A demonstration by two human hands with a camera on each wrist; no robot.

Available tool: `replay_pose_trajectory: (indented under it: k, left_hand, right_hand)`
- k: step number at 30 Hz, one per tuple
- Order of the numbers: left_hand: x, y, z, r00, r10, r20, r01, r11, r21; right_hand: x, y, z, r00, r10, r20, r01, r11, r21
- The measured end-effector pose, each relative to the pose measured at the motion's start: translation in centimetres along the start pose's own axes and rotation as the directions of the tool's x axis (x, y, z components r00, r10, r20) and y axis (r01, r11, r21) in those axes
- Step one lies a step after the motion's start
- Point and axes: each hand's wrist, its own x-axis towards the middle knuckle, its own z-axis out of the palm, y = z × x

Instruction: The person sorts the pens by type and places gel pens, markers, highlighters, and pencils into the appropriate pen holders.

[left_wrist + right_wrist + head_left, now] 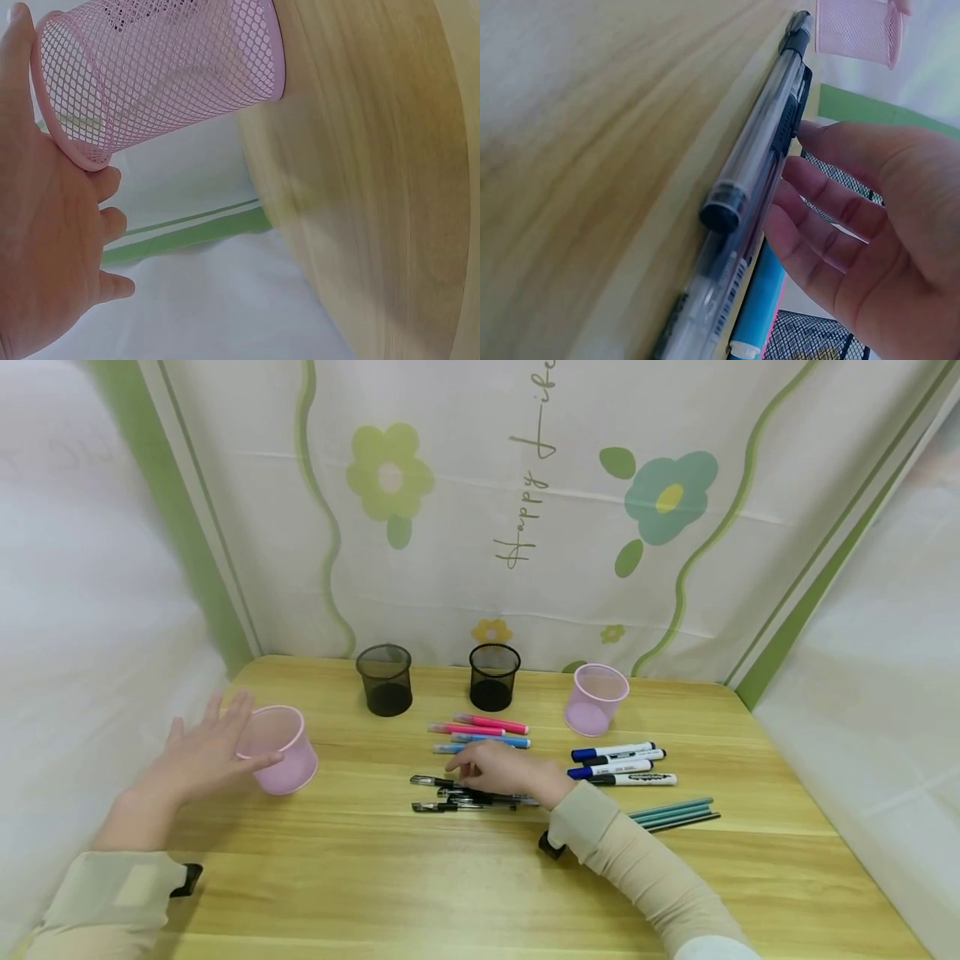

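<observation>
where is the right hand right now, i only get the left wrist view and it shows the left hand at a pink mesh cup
Observer: The right hand is at the black-capped pens lying on the table; the right wrist view shows its thumb right by one of them, but I can't tell whether it grips it.
Operator: ok and what other cups are out there
Observer: Three more, all farther back: two black mesh cups and, to the right of them, a second pink cup.
</observation>
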Motion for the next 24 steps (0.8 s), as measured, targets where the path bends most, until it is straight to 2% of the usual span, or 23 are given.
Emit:
replay_pose_trajectory:
  k: [12,24]
  left_hand:
    - [-0.02,0.01,0.15,1.000,-0.008,0.005,0.008,0.999,-0.043]
    - [0.04,0.19,0.09,1.000,-0.005,-0.005,0.005,0.999,-0.053]
  right_hand:
    - [0.23,-0.18,0.42,1.000,-0.026,-0.010,0.026,0.999,-0.045]
    - [0.59,-0.26,0.48,0.999,-0.030,-0.021,0.029,0.998,-0.048]
